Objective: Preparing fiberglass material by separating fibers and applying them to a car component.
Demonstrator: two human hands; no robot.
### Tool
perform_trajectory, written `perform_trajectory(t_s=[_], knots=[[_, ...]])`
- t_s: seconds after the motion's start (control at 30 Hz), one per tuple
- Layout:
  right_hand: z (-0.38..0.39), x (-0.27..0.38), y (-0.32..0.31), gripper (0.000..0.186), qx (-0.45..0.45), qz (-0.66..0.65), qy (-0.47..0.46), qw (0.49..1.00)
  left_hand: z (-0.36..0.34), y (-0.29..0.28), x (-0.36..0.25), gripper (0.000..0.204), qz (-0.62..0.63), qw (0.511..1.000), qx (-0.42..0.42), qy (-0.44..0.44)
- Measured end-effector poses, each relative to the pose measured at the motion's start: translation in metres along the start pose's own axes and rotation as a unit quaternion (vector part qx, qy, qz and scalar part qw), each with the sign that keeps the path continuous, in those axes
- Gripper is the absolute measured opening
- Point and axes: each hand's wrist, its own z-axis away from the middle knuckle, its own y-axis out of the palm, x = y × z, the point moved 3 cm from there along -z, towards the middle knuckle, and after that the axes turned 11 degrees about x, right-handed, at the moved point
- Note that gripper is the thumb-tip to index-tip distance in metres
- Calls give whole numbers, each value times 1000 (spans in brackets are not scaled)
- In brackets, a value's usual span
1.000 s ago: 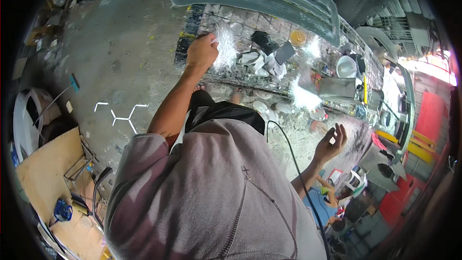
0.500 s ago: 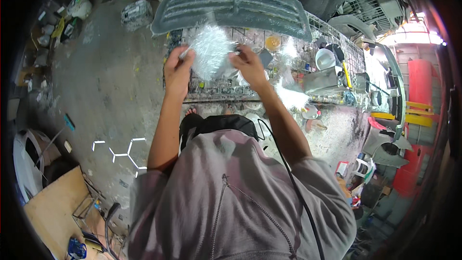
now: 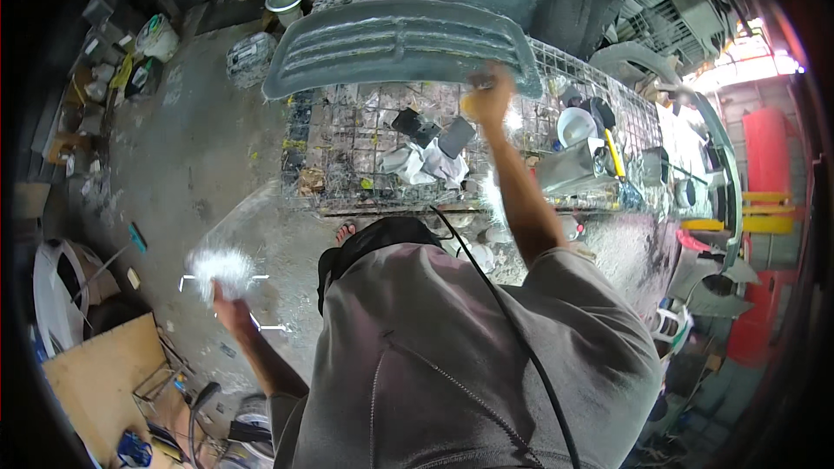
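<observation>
My left hand is out to the left over the floor, closed on a piece of white glass-fibre mat with frayed edges. Above the wire-mesh bench, my right hand is smeared by motion, so I cannot make out its fingers or anything in them. It is close to the right part of the long grey slatted panel. An amber round thing shows beside the hand, partly covered by it. Crumpled white cloth and a dark grey square pad lie on the bench.
Farther right on the mesh bench are a white bowl, a metal box and a yellow-handled tool. A lidded bucket stands beyond. A black cable runs down over my shirt.
The fibre mat was between both hands over the bench; my left hand has carried it left and nearer me. My right hand has let go of it and moved right and farther out.
</observation>
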Motion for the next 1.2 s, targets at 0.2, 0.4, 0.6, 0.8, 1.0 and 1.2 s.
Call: perform_trajectory(t_s=[0.2, 0.4, 0.6, 0.8, 1.0, 1.2], knots=[[-70, -142, -68, 44, 130, 206, 262, 934, 159, -119, 33, 33, -78, 988, -132, -15], [-62, -188, -73, 34, 196, 227, 212, 930, 258, -143, 119, 44, -21, 930, -355, -95], [7, -128, -104, 19, 135, 110, 244, 954, 287, -139, 146, 38, 5, 917, -372, -143], [107, -35, -100, 23, 110, -199, 308, 924, 213, -167, 129, 38, -83, 937, -294, -168], [230, -9, -59, 22, 103, -307, 378, 867, 91, -196, 76, 43, -353, 926, -97, -88], [263, 2, -44, 20, 141, -253, 400, 870, 21, -172, 31, 32, -414, 909, 9, 48]])
